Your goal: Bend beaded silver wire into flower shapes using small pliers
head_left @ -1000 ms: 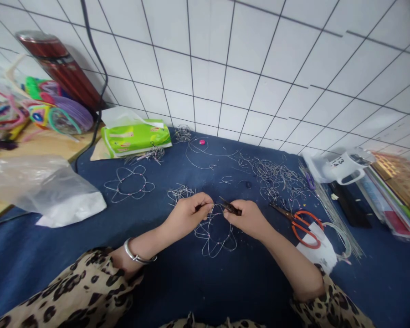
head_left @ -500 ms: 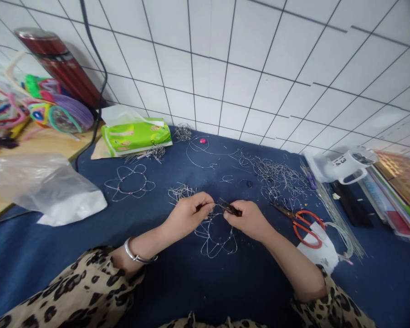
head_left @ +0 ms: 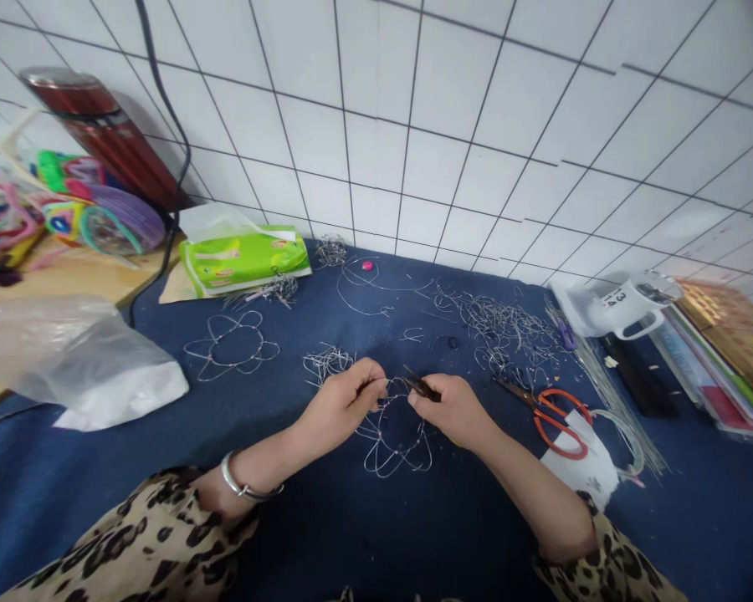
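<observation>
A silver wire flower (head_left: pixel 397 456) with looped petals and small pink beads lies low in front of me. My left hand (head_left: pixel 345 407) pinches the wire at its upper left side. In my right hand (head_left: pixel 457 410) are dark pliers (head_left: pixel 422 385), their jaws pointing left towards the wire near my left fingertips. Whether the jaws touch the wire I cannot tell. To the left, a second wire flower (head_left: pixel 233 364) lies flat on the blue cloth (head_left: pixel 289 535). Just behind my left hand sits a small heap of bent wire pieces (head_left: pixel 328 361).
Orange-handled scissors (head_left: pixel 561 426) lie on white paper at the right, beside straight wires (head_left: pixel 602 393). Behind them are a white mug (head_left: pixel 633 309) and stacked books (head_left: pixel 715 359). Loose wire scraps (head_left: pixel 502 318), green tissues (head_left: pixel 244 263), a plastic bag (head_left: pixel 81 351) and a red flask (head_left: pixel 104 134) surround the work.
The view has shifted slightly. Both hands stay at the flower's upper edge; the wire between left fingertips and plier jaws now curves in an arch instead of running nearly straight.
</observation>
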`<state>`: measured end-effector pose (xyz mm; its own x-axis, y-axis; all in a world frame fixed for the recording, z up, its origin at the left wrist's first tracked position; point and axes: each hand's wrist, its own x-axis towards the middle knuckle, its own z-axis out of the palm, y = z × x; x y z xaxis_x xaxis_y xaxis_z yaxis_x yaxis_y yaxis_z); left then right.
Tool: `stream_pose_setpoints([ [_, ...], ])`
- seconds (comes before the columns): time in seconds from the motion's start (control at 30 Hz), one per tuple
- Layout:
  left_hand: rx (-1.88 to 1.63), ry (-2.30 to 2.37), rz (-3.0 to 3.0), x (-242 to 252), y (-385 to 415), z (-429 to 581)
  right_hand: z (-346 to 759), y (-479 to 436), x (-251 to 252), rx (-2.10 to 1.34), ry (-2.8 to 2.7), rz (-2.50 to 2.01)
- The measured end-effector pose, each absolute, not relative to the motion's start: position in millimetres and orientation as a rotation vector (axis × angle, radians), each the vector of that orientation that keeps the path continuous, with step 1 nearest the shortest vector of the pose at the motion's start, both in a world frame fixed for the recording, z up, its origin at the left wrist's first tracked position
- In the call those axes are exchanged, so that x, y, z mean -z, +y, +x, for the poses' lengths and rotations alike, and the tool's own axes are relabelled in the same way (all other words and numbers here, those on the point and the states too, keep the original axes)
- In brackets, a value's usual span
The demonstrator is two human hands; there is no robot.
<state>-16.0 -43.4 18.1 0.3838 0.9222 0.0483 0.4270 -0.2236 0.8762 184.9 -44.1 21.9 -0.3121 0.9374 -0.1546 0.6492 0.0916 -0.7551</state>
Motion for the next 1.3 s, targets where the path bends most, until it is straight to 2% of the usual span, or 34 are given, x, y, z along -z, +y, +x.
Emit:
stream_pose_setpoints([
  [0.67,-0.853,1.118,1.789,-9.1,-46.3,-10.7,191.0,-46.5,-30.9,-1.160,-1.934,-1.487],
  [0.9,-0.897,1.172,1.877,-13.2,-47.0,-12.7,196.3,-52.5,-46.9,-1.111,-1.895,-1.522],
  [1.3,-0.837,1.141,1.878,-16.3,-47.6,-12.9,179.3,-49.4,-31.9,-0.966,-2.025,-1.494],
])
